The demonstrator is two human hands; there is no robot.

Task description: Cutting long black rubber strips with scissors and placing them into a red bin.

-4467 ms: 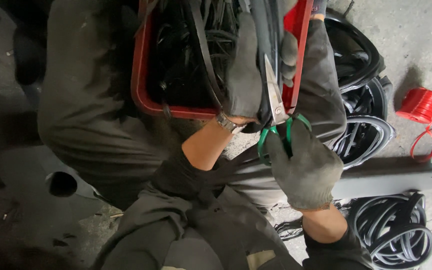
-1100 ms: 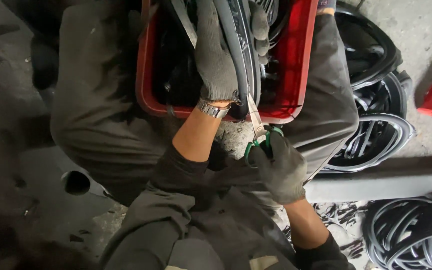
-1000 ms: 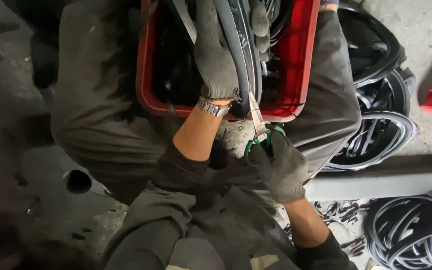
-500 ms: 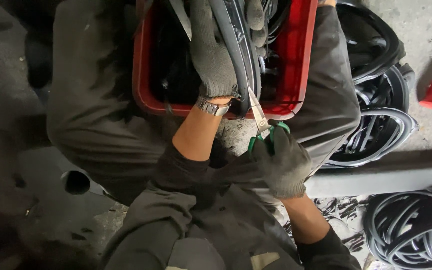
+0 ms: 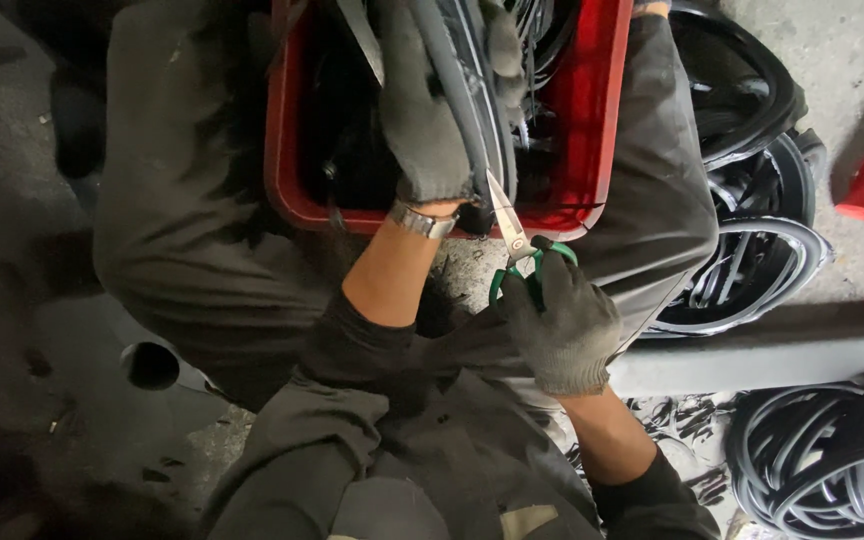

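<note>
Two gloved hands busy: your left hand [image 5: 430, 120] grips the bundle of rubber strips [image 5: 472, 90] over the red crate [image 5: 592, 120], near edge. Right hand [image 5: 560, 325] clamps green scissors [image 5: 514, 245]; blades vs. 1 s ago sit closer to the strips, tips touching.

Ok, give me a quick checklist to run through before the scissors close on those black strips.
1. Left hand, in a grey knit glove, grips the bundle of black rubber strips over the red plastic crate: ok.
2. Right hand, gloved too, holds the green-handled metal scissors: ok.
3. Blades point up at the bundle just below the left hand: ok.
4. Left fingers clear of the blades: cannot tell, the blade tips are very near the glove's cuff.
5. Bare left wrist with its metal wristwatch lies beside the blades: not ok.
6. Whether a strip sits between the blades: cannot tell.
</note>
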